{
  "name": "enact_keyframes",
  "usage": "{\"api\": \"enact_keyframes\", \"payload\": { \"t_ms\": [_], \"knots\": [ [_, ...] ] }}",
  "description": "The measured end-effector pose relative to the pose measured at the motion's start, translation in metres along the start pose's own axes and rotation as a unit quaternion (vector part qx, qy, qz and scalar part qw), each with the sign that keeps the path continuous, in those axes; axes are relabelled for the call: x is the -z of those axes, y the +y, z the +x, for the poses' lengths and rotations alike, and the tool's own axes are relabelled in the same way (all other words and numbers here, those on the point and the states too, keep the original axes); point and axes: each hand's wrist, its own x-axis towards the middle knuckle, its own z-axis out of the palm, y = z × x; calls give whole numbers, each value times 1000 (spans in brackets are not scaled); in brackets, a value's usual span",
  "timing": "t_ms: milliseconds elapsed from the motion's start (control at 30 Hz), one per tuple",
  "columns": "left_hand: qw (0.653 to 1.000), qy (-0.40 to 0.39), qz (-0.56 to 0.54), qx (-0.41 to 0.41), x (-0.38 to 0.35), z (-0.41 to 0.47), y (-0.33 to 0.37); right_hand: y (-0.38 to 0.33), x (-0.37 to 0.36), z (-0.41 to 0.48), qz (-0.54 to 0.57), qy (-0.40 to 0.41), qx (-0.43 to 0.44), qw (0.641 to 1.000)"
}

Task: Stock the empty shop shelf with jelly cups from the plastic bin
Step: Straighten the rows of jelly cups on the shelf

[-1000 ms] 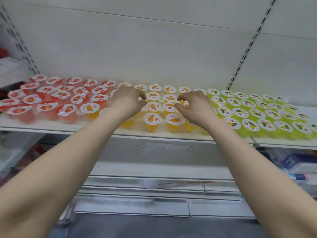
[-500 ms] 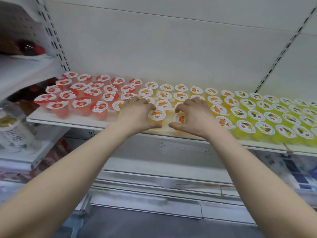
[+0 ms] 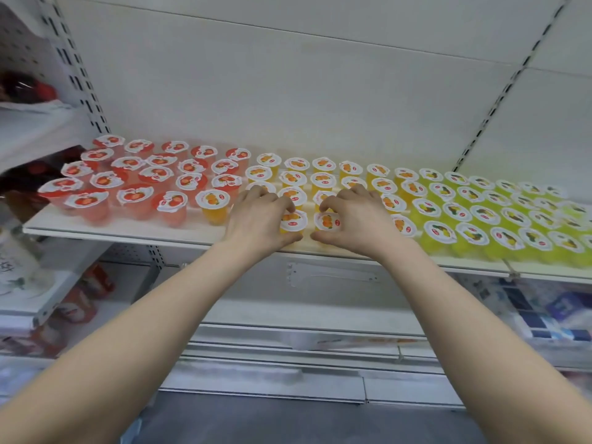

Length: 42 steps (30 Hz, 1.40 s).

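I have one view only, from the wide-angle camera on the person's head. It looks forward and down at the shelf (image 3: 128, 230) from slightly above its level and close in. Both forearms enter from the bottom corners, and the left hand (image 3: 256, 219) and right hand (image 3: 355, 219) meet mid-frame on the jelly cups (image 3: 213, 200). The lens bows the shelf edge.

Translucent plastic jelly cups (image 3: 211, 206), matt white shelf (image 3: 128, 230)

Packed jelly cups (image 3: 439, 230) fill the shelf (image 3: 128, 231); only its front strip and the space above are open
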Motion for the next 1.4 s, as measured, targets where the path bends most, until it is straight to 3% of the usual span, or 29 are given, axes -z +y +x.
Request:
{"api": "enact_keyframes", "payload": {
  "t_ms": [233,367,600,1100,1400],
  "knots": [
    [1000,11,-7,-9,-3,-1,-17,5,9,27,85,58,-33,994],
    [998,31,-51,23,6,21,-42,-2,11,63,90,41,-50,994],
    [1000,11,-7,20,7,88,-88,-13,-9,126,88,31,-89,992],
    [995,-98,12,12,-18,175,-98,-18,-25,188,38,-53,-161,985],
    [995,-84,-29,39,-25,184,-109,-24,-31,195,63,-6,-188,980]
  ]
}}
